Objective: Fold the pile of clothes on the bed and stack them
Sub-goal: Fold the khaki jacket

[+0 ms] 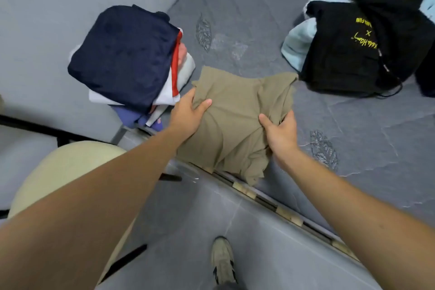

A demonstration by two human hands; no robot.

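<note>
A folded khaki cotton garment [235,120] lay at the centre of the frame on the grey leaf-patterned bed cover [353,125], its lower end hanging just over the near bed edge, where a slatted frame rail [270,205] showed. Its long axis ran from lower centre up toward the middle of the frame, roughly in line with the forearms.

Both hands were on it, one per side. The left hand [188,113] gripped the left edge, thumb laid over the top and fingers tucked beneath the fold. The right hand [280,129] pinched the right edge, thumb on top and fingers curled under the cloth. Neither hand was plainly nearer; the garment sat squarely between them.

The stack of folded clothes topped by a navy blue jacket [122,54] stood at the upper left of the frame, just beside the garment's upper left corner and nearest the left hand. The likely move was a lift up and to the left onto it. A heap of unfolded black hooded sweatshirts with yellow lettering [353,49] over pale blue cloth [296,45] lay at the upper right, its nearest edge close to the garment's upper right corner. Bare cover lay open beyond the garment; a cream round chair seat [63,167] crowded the lower left.
</note>
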